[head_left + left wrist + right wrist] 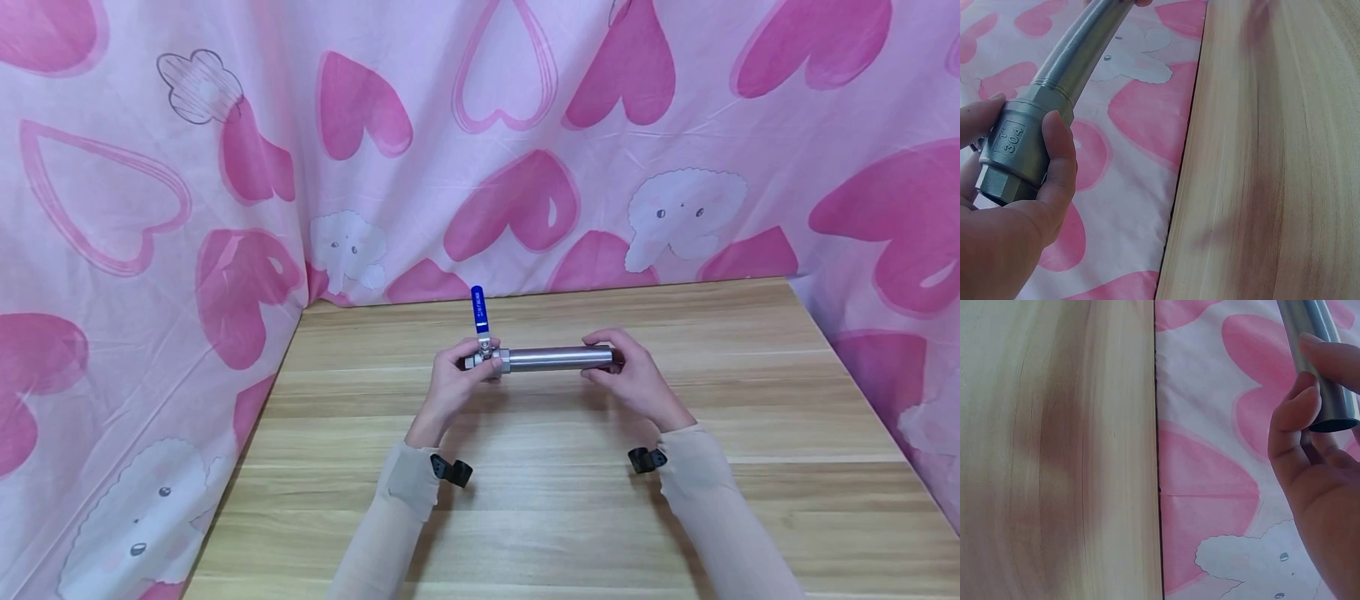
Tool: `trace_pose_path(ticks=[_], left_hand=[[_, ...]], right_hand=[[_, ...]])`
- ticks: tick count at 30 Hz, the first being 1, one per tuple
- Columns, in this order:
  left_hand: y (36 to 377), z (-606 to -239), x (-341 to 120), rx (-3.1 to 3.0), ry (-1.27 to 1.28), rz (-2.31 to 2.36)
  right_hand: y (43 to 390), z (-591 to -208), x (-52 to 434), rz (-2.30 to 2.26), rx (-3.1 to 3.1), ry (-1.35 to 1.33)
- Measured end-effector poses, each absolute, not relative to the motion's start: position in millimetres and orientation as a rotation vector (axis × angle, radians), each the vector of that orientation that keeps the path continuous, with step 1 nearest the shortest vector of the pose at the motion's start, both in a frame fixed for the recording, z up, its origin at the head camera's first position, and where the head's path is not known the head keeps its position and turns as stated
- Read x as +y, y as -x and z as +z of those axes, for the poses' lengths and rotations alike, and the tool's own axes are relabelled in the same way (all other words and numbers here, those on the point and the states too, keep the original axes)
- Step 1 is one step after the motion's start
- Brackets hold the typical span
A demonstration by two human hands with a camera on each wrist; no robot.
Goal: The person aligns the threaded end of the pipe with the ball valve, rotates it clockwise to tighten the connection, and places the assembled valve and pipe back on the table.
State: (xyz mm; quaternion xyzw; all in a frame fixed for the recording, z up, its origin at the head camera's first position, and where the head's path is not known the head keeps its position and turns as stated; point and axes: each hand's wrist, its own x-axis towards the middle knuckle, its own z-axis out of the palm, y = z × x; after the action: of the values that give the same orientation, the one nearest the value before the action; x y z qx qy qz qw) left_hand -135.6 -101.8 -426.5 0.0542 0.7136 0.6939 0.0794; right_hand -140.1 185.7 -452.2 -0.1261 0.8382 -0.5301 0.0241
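A steel ball valve (1015, 134) marked 304, with a blue lever handle (480, 310) pointing up and away, is joined to one end of a straight steel pipe (558, 359). My left hand (452, 375) grips the valve body between thumb and fingers. Around the pipe's far end curl the fingers and thumb of my right hand (630, 375). In the right wrist view the pipe (1316, 356) shows a dark open end by the palm. Both pieces are held level above the table, running left to right.
The wood-grain table (540, 517) spreads beneath both hands. Behind it and along its sides hangs a pink curtain (420, 192) with hearts and white cartoon animals. A black strap piece (452, 471) juts from the left wrist, another strap piece (647, 459) from the right.
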Motion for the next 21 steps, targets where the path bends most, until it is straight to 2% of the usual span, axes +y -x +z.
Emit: trace_pose_path(ticks=[5,21], left_hand=[[130.2,-416.1,-100.2,2.139,-0.174,2.081],[130.8,-416.5,-101.6,2.140,-0.198,2.075]], right_hand=[[140.0,-450.9,185.5,-1.661,2.576,0.394],[140.4,-450.1,187.1,-1.658,2.560,0.386]])
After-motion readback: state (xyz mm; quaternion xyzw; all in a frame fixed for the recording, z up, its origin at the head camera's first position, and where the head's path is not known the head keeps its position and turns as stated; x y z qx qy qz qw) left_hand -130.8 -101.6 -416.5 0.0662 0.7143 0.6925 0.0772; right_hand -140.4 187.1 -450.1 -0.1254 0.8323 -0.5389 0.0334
